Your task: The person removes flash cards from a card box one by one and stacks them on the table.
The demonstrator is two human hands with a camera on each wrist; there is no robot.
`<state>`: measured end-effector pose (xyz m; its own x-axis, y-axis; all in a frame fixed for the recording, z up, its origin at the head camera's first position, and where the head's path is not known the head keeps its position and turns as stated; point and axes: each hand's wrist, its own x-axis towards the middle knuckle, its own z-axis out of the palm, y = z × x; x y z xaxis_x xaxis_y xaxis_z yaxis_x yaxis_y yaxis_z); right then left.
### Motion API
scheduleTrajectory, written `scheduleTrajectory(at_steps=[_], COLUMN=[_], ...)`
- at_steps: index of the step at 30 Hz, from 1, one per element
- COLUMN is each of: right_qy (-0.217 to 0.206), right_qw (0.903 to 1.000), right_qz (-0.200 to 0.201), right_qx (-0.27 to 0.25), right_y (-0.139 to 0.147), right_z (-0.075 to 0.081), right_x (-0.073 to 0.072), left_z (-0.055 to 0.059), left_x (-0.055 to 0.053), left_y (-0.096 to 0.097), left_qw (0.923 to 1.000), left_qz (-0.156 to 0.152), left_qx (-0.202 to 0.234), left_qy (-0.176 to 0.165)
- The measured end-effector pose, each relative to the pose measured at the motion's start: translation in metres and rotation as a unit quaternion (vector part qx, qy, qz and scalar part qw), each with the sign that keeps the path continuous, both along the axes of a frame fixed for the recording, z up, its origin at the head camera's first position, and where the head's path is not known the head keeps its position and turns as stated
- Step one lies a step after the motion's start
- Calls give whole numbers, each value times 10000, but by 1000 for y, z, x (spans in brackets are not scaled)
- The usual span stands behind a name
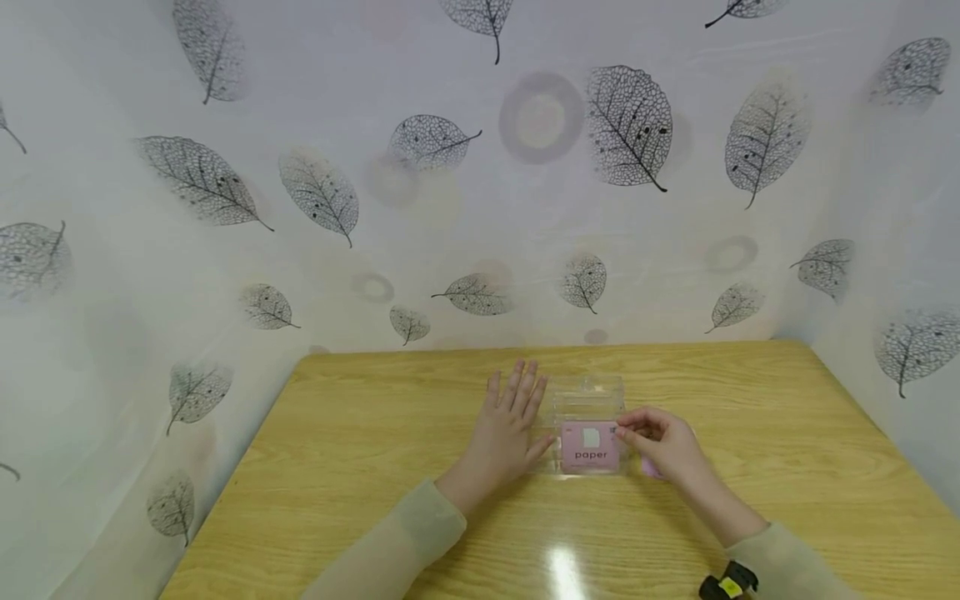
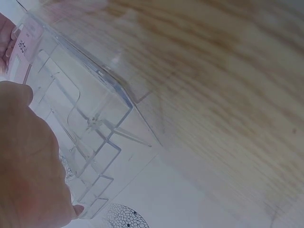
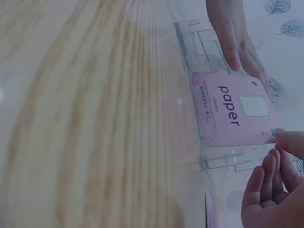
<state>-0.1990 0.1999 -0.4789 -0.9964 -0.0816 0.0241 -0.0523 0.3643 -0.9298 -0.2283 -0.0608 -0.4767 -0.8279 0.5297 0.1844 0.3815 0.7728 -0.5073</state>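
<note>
A clear plastic tiered rack (image 1: 588,387) stands on the table, its steps rising toward the wall. At its front is a pink flash card (image 3: 232,110) printed with the word paper and a drawing of a white sheet. The right hand (image 1: 666,443) pinches this card at its right edge between thumb and forefinger, the other fingers bent. Beside the rack's left side lies the left hand (image 1: 506,435), fingers straight and spread, thumb toward the card. In the left wrist view the hand (image 2: 28,161) runs along the rack's side. More pink card (image 1: 651,468) shows beneath the right hand.
The wood-grain table (image 1: 360,433) meets a pale wall covering (image 1: 480,233) printed with dark leaf skeletons at the back and both sides. A black strapped device (image 1: 729,582) sits by the right wrist. Light glares off the table's front.
</note>
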Motion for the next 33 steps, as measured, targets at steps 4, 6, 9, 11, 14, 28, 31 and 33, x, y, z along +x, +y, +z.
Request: scheduleTrajectory(at_steps=[4,6,9,11,14,28,31,33], right_qy=[-62,-85,-74,-21,40,89,103,127], right_qw=[9998,9997,9995,9995,9995,9993,9993,9993], right_qz=[-135,-195,-249,-260,-273,-321,-317,-308], right_qx=[97,145,166,173,170,165,172,170], right_y=[0,-1,-1,-2,-2,-3,-3,-3], right_z=[0,-1,-2,-2,-2,3,3,3], right_x=[1,2,2,2,2,3,3,2], left_z=[1,1,2,1,1,1,1,1], left_x=[1,2,3,3,2,2,1,1], left_y=[1,1,2,2,2,1,1,1], left_qw=[10000,10000,9999,9999,9999,9999,9999,9999], left_qz=[-8,-7,12,33,40,39,27,17], left_qx=[-17,-36,-76,-98,-96,-127,-137,-131], left_qy=[-35,-76,-120,-136,-111,-67,-61,-48])
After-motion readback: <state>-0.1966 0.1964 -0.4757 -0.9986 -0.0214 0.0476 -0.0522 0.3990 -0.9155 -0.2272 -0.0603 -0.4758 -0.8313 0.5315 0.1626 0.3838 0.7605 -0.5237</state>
